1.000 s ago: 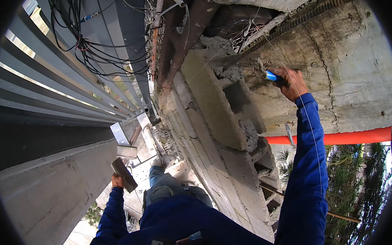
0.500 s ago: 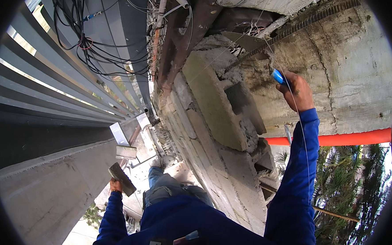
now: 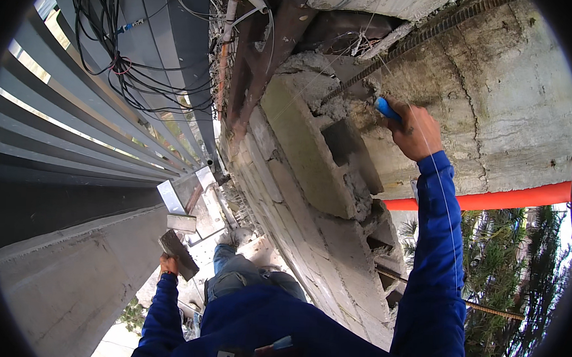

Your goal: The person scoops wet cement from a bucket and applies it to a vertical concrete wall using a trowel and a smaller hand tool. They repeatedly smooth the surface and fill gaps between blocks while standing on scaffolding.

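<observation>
My right hand (image 3: 419,132) is closed around the blue handle of a trowel (image 3: 386,109), held at the wall's upper right by a ribbed steel bar (image 3: 422,45). The trowel's blade is hard to make out against the rough mortar. Just left of the hand is a hollow concrete block (image 3: 303,150) with an open cavity. A thin taut string (image 3: 449,213) passes over my right hand and sleeve. Low on the left, my left hand (image 3: 168,263) grips the edge of a small rectangular mortar-stained board (image 3: 180,253), tilted.
Black cables (image 3: 120,66) hang against grey metal slats (image 3: 75,119) at the left. A rusty steel beam (image 3: 260,61) rises beside the blocks. An orange-red band (image 3: 511,198) crosses at the right, above trees (image 3: 501,274). Below lies a ledge with a light block (image 3: 181,223).
My right hand and the trowel have shifted left and slightly down, toward the block. The blade, seen flat before, has turned. My left hand keeps the board in nearly the same place.
</observation>
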### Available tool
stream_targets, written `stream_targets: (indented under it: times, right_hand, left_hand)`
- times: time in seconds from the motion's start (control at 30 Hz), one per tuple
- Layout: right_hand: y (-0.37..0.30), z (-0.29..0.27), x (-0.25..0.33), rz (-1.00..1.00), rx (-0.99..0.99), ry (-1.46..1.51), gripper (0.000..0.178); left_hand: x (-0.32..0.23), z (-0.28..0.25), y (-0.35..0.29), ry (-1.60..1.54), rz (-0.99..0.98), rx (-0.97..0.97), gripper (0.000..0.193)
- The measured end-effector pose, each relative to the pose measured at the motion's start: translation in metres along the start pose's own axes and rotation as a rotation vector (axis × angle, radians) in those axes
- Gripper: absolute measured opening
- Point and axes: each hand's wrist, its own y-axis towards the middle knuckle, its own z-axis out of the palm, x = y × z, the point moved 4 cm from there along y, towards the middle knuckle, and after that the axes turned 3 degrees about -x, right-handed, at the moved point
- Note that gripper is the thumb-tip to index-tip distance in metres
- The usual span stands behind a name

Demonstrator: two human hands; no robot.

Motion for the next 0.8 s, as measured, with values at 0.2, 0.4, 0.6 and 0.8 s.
stream_targets:
  times: [0.2, 0.4, 0.6, 0.8]
  right_hand:
    - [0.026, 0.005, 0.054, -0.151, -0.001, -0.052, 0.033]
    - [-0.009, -0.004, -0.02, -0.155, -0.161, -0.035, 0.04]
    - [0.022, 0.018, 0.006, -0.228, -0.106, -0.136, 0.049]
    - [0.053, -0.001, 0.046, -0.222, -0.082, -0.267, 0.045]
  left_hand:
    - [-0.007, -0.002, -0.012, 0.651, 0.479, 0.037, 0.013]
    - [-0.008, -0.014, -0.01, 0.228, 0.177, 0.017, 0.016]
    - [0.029, 0.0, -0.035, 0.617, 0.275, 0.067, 0.018]
    - [0.028, 0.002, -0.042, 0.171, 0.039, -0.055, 0.016]
